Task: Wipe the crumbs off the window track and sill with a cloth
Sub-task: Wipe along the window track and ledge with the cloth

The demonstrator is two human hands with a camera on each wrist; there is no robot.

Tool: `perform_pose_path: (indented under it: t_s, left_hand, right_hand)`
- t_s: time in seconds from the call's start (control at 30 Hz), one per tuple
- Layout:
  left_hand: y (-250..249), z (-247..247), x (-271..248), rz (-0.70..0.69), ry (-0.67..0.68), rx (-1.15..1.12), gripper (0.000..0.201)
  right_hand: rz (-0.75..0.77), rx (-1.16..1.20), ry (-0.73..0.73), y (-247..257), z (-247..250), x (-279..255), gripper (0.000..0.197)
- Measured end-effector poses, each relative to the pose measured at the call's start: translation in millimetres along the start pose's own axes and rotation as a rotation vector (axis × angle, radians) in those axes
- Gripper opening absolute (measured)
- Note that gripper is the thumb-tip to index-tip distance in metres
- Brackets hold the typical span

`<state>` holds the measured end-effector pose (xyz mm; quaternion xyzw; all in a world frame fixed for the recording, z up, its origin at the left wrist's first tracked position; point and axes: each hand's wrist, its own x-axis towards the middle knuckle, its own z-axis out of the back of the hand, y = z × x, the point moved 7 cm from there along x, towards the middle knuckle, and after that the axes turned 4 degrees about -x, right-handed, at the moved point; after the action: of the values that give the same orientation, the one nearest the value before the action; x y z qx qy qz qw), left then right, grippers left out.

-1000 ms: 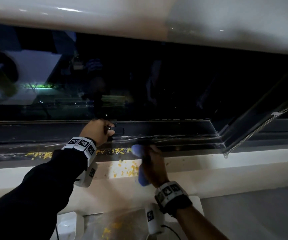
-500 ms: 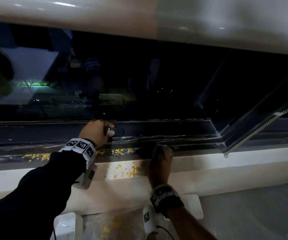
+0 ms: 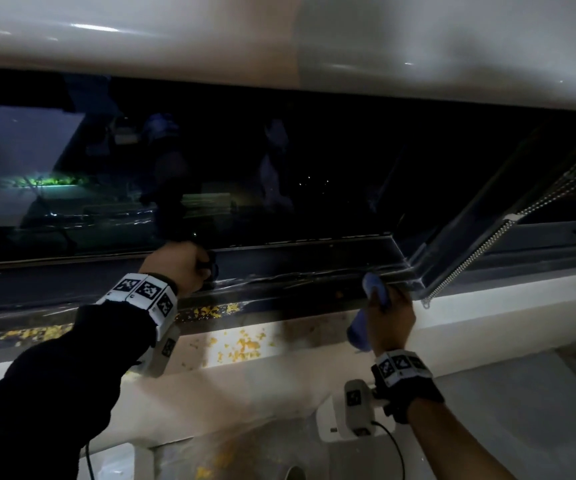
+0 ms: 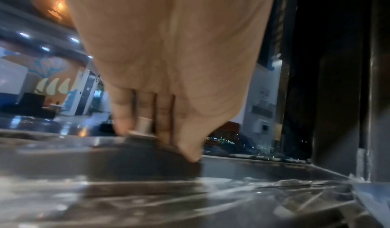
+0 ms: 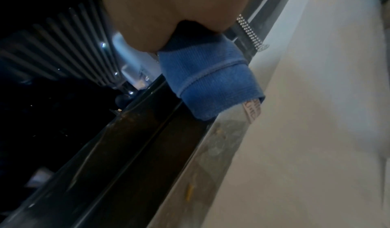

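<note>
My left hand [image 3: 182,268] grips the dark window handle [image 3: 212,268] on the lower sash frame; in the left wrist view the fingers [image 4: 145,113] curl over that handle [image 4: 147,161]. My right hand [image 3: 392,320] holds a folded blue cloth [image 3: 375,289] against the dark window track [image 3: 297,299], close to the sash corner. The right wrist view has the cloth [image 5: 206,78] bunched in my fist, its end touching the track edge [image 5: 137,148]. Yellow crumbs [image 3: 210,311] lie in the track, and more crumbs [image 3: 241,344] on the pale sill [image 3: 487,306], between the hands.
An open sash frame [image 3: 453,237] slants up at the right, with a bead chain [image 3: 470,261] hanging along it. Below the sill sit a white block [image 3: 331,420] and scattered crumbs on the floor [image 3: 207,472]. The dark glass [image 3: 279,168] reflects the room.
My right hand has slid to the right along the track with the cloth, from beside the crumbs to the sash corner. The left hand has stayed on the handle.
</note>
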<state>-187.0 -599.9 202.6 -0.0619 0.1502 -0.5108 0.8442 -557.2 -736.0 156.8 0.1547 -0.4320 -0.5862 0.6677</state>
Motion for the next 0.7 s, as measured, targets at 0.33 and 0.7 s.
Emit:
perform_pose_path:
  t_s: [0.33, 0.7]
  left_hand:
    - [-31.1, -7.1, 7.4, -0.019, 0.063, -0.065, 0.031]
    - [-67.6, -22.5, 12.0, -0.076, 0.0, 0.045, 0.03]
  right_hand:
    - [-0.091, -0.182, -0.053, -65.8, 2.7, 43.8, 0.043]
    - [-0.084, -0.069, 0.027, -54.3, -46.2, 14.1, 0.017]
